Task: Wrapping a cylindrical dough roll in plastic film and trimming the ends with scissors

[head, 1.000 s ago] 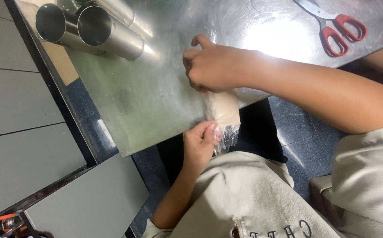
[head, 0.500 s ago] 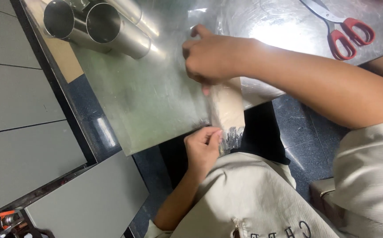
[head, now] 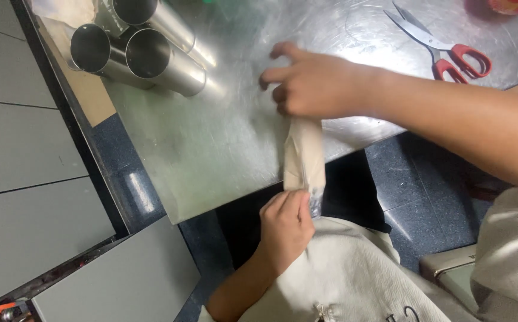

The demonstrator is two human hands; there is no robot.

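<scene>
Two hands gripping a beige packet [head: 304, 156], left hand [head: 286, 223] below, right hand [head: 313, 80] above

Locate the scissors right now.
Head view, upper right: the scissors lie on the metal table, red handles toward the right, just beyond the right hand.

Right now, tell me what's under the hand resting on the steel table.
The right hand covers the upper end of a beige wrapped roll on the steel table. The left hand grips its lower end at the edge. That covered tip cannot be seen.
</scene>
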